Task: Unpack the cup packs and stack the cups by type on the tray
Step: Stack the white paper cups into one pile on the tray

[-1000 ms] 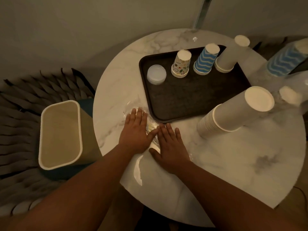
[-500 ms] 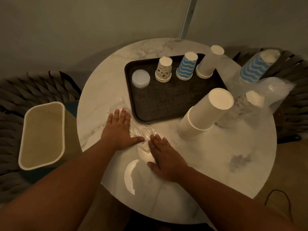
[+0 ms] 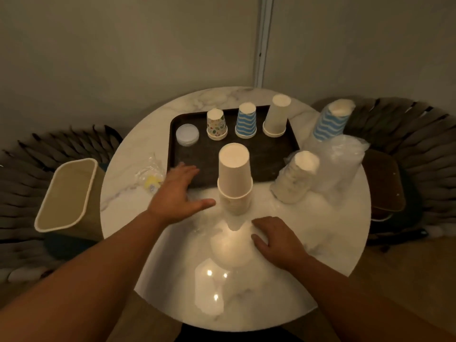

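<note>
A dark tray [image 3: 278, 149] on the round marble table [image 3: 320, 243] carries clear lids [image 3: 187, 134], a stack of patterned cups [image 3: 217, 125], a blue wavy stack [image 3: 246, 120] and a plain white stack [image 3: 276, 116]. A tall white cup stack [image 3: 235, 176] stands upside down just in front of the tray. My left hand [image 3: 179, 196] hovers spread beside it, thumb near its base. My right hand [image 3: 278, 239] rests on the table, fingers loosely bent, holding nothing. Wrapped packs stand at right: a white one [image 3: 296, 177], a blue wavy one [image 3: 332, 122].
Crumpled clear wrap [image 3: 150, 175] with a yellow label lies left of the tray. A bulky clear bag [image 3: 343, 161] sits at the table's right. A cream waste bin [image 3: 65, 193] stands left of the table. Woven chairs flank both sides.
Both hands left the flattened wrap. My left hand rose and moved right toward the white stack; my right hand slid back toward the table's near side. The view shifted right.
</note>
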A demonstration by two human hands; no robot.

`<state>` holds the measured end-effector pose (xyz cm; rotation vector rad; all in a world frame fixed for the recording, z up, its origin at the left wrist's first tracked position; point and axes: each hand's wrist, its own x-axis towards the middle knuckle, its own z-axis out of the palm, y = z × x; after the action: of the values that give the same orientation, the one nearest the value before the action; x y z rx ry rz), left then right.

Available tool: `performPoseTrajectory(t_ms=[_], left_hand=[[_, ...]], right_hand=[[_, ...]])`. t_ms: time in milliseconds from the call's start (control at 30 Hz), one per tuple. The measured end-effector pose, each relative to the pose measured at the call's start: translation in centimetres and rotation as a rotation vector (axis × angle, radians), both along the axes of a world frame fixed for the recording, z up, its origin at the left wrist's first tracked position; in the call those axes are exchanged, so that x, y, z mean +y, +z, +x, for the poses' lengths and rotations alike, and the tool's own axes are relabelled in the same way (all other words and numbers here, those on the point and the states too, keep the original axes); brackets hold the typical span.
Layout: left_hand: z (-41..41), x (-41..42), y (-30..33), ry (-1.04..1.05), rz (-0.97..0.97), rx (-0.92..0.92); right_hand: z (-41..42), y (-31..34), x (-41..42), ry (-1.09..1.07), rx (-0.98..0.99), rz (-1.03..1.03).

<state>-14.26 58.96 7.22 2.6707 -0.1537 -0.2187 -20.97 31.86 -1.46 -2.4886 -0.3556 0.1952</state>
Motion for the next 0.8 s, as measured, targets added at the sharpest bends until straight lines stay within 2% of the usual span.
performPoseTrajectory(t_ms=[100,200,467,567,633,733,800], left_hand=[[-0.9,-4.6,0.5,0.062,-0.412,0.055],[-0.5,-7.3,-0.1,0.162,-0.598,0.055],[2.3,-6.6,-2.4,0.301,-0.868,0.209],[3.1,-5.9,-2.3,0.329,-0.944,0.264],[3.4,-5.6,-1.9,0.357,-0.993,0.289],[3.9,-5.4,-0.4,0.359,-1.054,0.302],[4.3,-5.3,0.7,0.332,-1.068,0.297]], right_hand=[[1.5,0.5,-0.4,-0.101,0.194,0.054],[3.2,1.1,0.8,-0.161,0.27,0.132],[5.9,1.4,6.3,-0.237,0.318,0.541],[6.5,0.8,8.2,-0.347,0.306,0.566],[7.2,1.4,9.1,-0.402,0.226,0.56],[8.6,3.7,9.8,-0.417,0.095,0.558],[9.5,5.9,9.2,-0.385,0.078,0.553]])
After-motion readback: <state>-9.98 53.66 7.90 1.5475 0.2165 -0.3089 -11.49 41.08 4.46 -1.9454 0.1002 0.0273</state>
